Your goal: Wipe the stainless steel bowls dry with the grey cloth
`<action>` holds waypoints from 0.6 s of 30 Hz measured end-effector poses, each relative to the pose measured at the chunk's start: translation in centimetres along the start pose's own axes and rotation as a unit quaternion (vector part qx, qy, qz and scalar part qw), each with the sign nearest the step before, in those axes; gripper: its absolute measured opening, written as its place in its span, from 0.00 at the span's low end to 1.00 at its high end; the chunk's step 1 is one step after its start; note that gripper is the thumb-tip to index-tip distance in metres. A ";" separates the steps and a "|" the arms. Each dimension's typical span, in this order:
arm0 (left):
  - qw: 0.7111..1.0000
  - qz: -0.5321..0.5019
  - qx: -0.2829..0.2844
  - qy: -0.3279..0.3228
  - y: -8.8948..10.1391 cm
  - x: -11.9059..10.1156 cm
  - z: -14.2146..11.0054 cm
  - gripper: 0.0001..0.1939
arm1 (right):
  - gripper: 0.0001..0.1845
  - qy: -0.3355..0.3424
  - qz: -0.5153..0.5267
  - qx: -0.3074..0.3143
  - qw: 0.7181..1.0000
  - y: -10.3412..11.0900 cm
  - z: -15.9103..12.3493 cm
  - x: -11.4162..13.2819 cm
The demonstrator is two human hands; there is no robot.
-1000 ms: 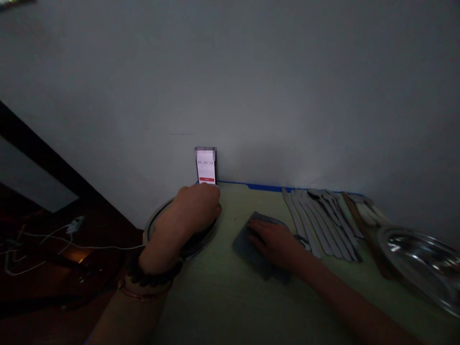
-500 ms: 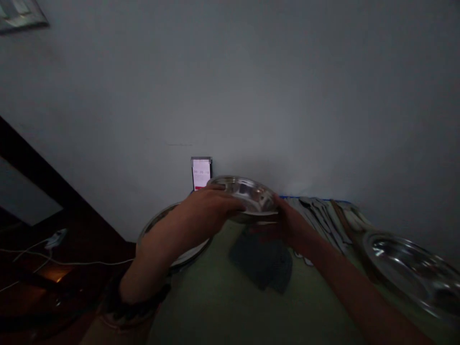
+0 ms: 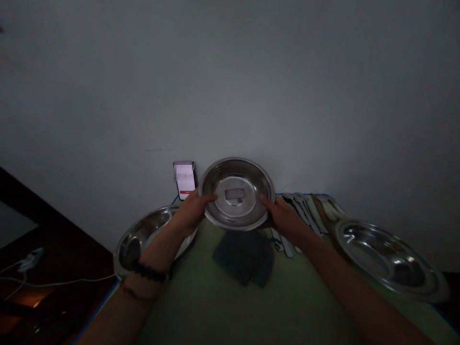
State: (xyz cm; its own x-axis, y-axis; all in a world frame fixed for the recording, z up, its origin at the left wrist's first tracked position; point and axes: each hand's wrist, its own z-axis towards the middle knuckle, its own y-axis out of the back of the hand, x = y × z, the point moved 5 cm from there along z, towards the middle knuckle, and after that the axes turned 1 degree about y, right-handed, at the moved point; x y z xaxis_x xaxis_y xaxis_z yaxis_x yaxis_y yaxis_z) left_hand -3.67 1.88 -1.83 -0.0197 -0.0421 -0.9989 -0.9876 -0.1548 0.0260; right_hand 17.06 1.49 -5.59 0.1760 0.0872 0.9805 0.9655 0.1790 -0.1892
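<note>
A round stainless steel bowl point(image 3: 223, 211) is held up over the table, tilted so that its inside faces me. On its bottom shows a small rectangular patch, perhaps a label or a reflection. My left hand point(image 3: 192, 208) grips the left rim, thumb on the inner wall. Gripping the right rim is my right hand point(image 3: 285, 218), its thumb also inside; the other fingers of both hands are mostly hidden behind the bowl. Below the bowl a dark folded cloth point(image 3: 244, 258) lies on the green tabletop point(image 3: 230, 311).
Another steel bowl point(image 3: 134, 239) stands at the left, partly behind my left forearm. A wide steel basin point(image 3: 391, 258) sits at the right. Several knives and spoons point(image 3: 311, 215) lie near the wall. A lit phone point(image 3: 186, 182) leans there. A white cable point(image 3: 72, 282) hangs left.
The bowl has turned from nearly edge-on to showing me its inside. My left hand has shifted from reaching across it to its left rim. The camera view has shifted slightly.
</note>
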 end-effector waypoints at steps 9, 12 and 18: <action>0.971 -0.220 -0.083 0.032 -1.3 0.3 -0.5 0.12 | 0.21 0.050 -0.416 0.259 0.871 0.9 -1.1 -1.1; 0.957 -0.276 -0.083 0.035 -1.9 1.4 -0.9 0.13 | 0.33 0.079 -0.571 0.317 0.753 -1.3 -3.0 -2.8; 0.946 -0.306 -0.095 0.044 -2.5 3.8 -1.5 0.12 | 0.34 0.164 -0.647 0.244 0.704 -4.9 -5.5 -5.5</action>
State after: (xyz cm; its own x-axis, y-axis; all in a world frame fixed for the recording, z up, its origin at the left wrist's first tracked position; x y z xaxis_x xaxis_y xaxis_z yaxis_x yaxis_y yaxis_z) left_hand -1.03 0.65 -5.63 0.5683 0.0330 -0.8222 -0.7634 -0.3517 -0.5417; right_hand 12.43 -5.30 -9.72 -0.6773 -0.6744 0.2941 0.1917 0.2241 0.9555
